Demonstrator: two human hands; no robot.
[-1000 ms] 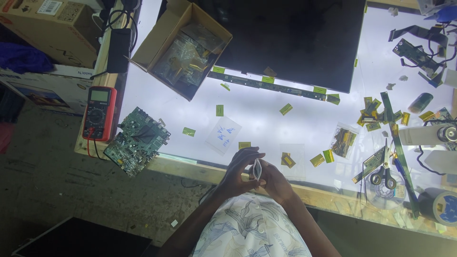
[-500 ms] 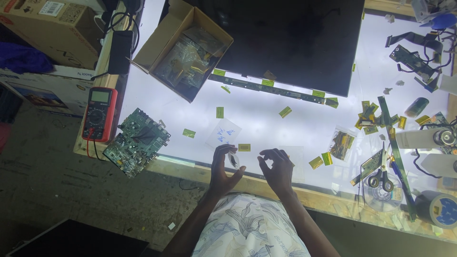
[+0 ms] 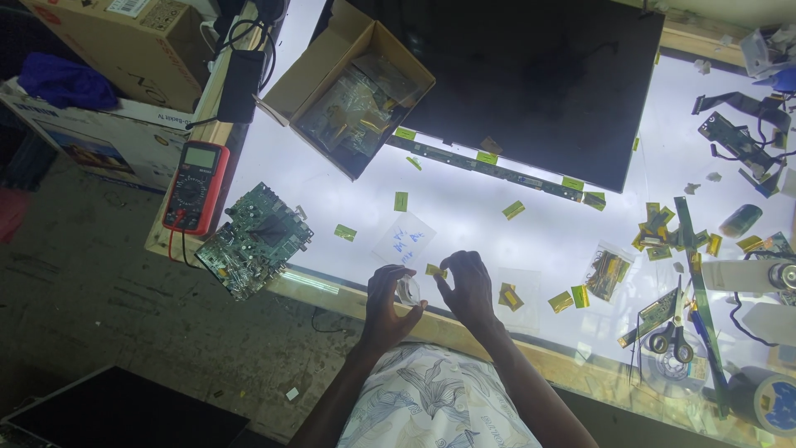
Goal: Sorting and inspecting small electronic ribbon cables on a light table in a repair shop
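Observation:
My left hand (image 3: 386, 304) pinches a small clear plastic bag (image 3: 408, 290) just above the front edge of the lit white table (image 3: 464, 228). Right beside it, my right hand (image 3: 469, 287) hovers with curled, parted fingers, its fingertips close to a small yellow strip (image 3: 434, 270) lying on the table. A flat clear bag with blue marks (image 3: 404, 241) rests just beyond both hands. Another clear bag with yellow pieces (image 3: 509, 294) lies to the right of my right hand.
A large black screen panel (image 3: 531, 83) lies at the back, an open cardboard box (image 3: 352, 91) to its left. A red multimeter (image 3: 196, 186) and green circuit board (image 3: 254, 241) sit at left. Several yellow strips, scissors (image 3: 673, 338), a tape roll (image 3: 769, 401) crowd the right.
My hands were joined around a small item, then spread apart over the table. Now they are close again, lower at the front edge, the left one gripping the small clear bag.

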